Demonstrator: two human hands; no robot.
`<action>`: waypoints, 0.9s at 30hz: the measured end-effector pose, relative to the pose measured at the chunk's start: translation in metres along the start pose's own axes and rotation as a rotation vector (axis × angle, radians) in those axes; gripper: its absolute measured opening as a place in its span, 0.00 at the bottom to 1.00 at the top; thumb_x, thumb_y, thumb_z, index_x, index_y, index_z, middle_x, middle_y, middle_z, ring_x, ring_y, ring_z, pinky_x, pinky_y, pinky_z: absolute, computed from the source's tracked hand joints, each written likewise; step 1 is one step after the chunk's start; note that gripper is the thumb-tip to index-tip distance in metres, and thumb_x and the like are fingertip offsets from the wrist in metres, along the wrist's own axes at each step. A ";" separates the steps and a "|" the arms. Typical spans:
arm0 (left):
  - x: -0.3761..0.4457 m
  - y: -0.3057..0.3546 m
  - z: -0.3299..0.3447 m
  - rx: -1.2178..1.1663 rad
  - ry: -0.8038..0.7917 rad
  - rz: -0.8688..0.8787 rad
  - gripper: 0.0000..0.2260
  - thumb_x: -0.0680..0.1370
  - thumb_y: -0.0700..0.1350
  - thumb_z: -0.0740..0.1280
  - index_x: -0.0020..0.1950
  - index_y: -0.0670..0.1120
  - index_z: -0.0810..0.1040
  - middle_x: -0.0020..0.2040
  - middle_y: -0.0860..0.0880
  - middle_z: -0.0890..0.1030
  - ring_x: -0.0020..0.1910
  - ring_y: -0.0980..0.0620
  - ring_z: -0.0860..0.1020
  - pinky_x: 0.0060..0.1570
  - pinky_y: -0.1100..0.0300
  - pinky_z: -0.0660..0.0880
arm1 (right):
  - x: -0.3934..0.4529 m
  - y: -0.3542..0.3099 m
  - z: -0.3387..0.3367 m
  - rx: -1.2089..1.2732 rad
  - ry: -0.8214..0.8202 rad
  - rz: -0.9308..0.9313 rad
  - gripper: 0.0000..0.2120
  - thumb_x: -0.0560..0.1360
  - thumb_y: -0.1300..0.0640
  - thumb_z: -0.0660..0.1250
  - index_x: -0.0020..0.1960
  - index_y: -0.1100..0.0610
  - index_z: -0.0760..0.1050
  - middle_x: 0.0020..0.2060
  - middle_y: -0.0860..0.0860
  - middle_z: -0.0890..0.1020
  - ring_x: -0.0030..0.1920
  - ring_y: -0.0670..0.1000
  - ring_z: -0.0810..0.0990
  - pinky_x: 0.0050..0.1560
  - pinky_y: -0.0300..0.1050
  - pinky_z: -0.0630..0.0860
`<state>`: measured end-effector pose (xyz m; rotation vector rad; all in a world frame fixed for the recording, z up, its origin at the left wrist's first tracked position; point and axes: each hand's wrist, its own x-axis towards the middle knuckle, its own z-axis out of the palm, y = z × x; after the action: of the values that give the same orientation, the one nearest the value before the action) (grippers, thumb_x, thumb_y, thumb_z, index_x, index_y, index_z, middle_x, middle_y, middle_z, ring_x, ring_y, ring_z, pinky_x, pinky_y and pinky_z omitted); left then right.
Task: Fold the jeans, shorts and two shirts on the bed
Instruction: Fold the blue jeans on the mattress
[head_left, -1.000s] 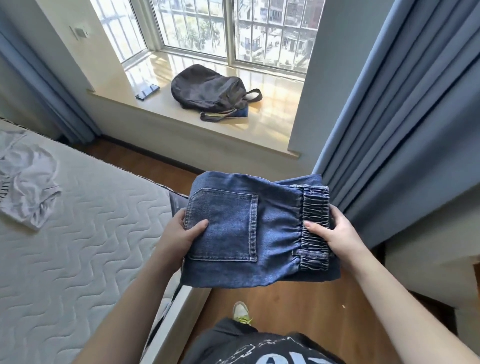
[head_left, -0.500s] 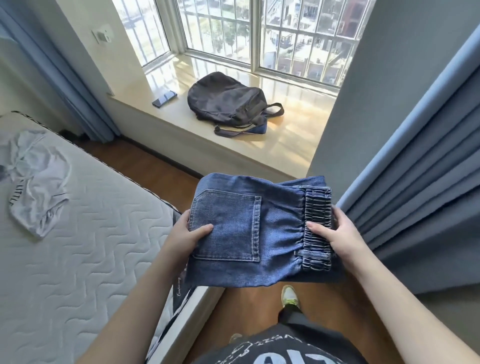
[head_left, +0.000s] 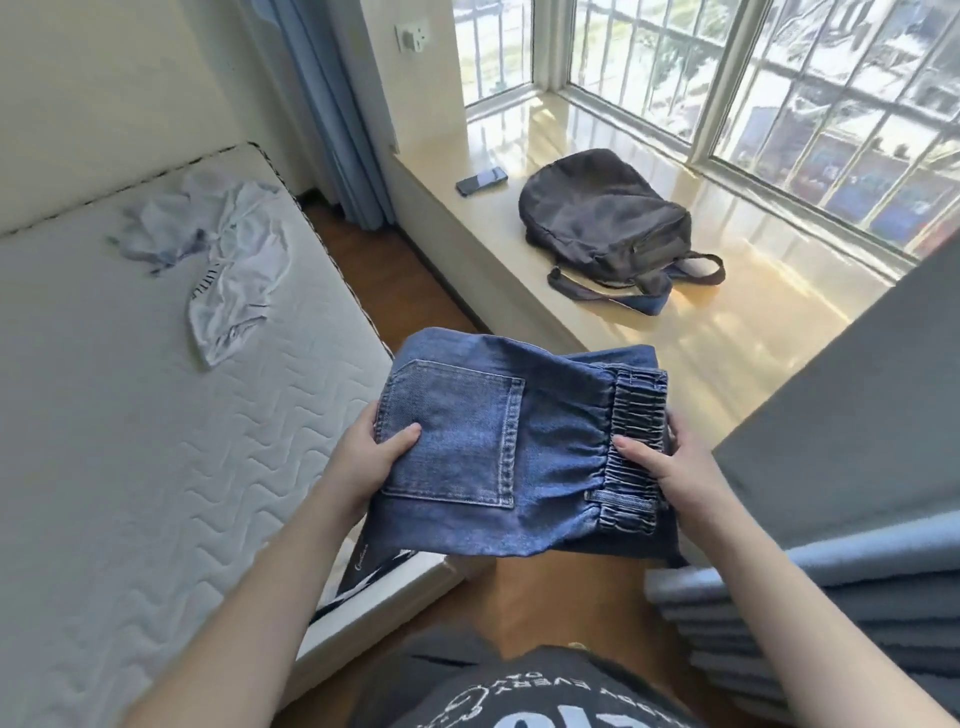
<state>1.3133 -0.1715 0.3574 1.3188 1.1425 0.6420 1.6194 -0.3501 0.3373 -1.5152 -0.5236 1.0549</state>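
We see the bed (head_left: 130, 467) filling the left side, its quilted white mattress bare except for a crumpled white shirt (head_left: 228, 260) lying near the far end. To the right runs a wide window ledge (head_left: 727, 332), and on it rests a dark backpack (head_left: 602, 223) with its mouth shut, so we cannot tell what is inside; a phone (head_left: 481, 181) lies flat on the ledge just beside it. In front of us, held up in the air past the corner of the bed, is a folded bundle of blue jeans (head_left: 519, 457), back pocket facing up and the elastic waistband at the right. Our left hand (head_left: 363, 462) grips the pocket edge, thumb curled on top and the fingers hidden beneath the cloth. Our right hand (head_left: 675, 467) clamps the waistband the same way, thumb pressed across the gathers and the fingers tucked under.
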 end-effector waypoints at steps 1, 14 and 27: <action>0.003 0.000 -0.006 -0.004 0.030 -0.004 0.19 0.70 0.47 0.73 0.60 0.52 0.77 0.55 0.50 0.84 0.55 0.50 0.82 0.59 0.49 0.77 | 0.011 -0.003 0.008 -0.008 -0.025 0.001 0.35 0.60 0.46 0.81 0.64 0.43 0.73 0.54 0.48 0.84 0.52 0.52 0.85 0.52 0.56 0.81; 0.054 -0.025 -0.132 -0.097 0.374 -0.044 0.14 0.74 0.38 0.74 0.55 0.52 0.78 0.53 0.48 0.84 0.53 0.47 0.83 0.59 0.46 0.78 | 0.133 -0.042 0.155 -0.231 -0.291 -0.053 0.22 0.70 0.57 0.77 0.61 0.49 0.76 0.52 0.50 0.85 0.53 0.53 0.84 0.57 0.60 0.79; 0.101 -0.052 -0.240 -0.216 0.527 -0.112 0.14 0.74 0.36 0.74 0.54 0.52 0.78 0.51 0.46 0.85 0.51 0.46 0.83 0.57 0.45 0.79 | 0.199 -0.059 0.296 -0.287 -0.426 -0.024 0.20 0.71 0.59 0.76 0.60 0.49 0.76 0.51 0.51 0.85 0.52 0.54 0.85 0.57 0.59 0.79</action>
<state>1.1207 0.0062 0.3116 0.9157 1.5079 1.0357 1.4836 -0.0152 0.3471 -1.5261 -1.0234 1.3354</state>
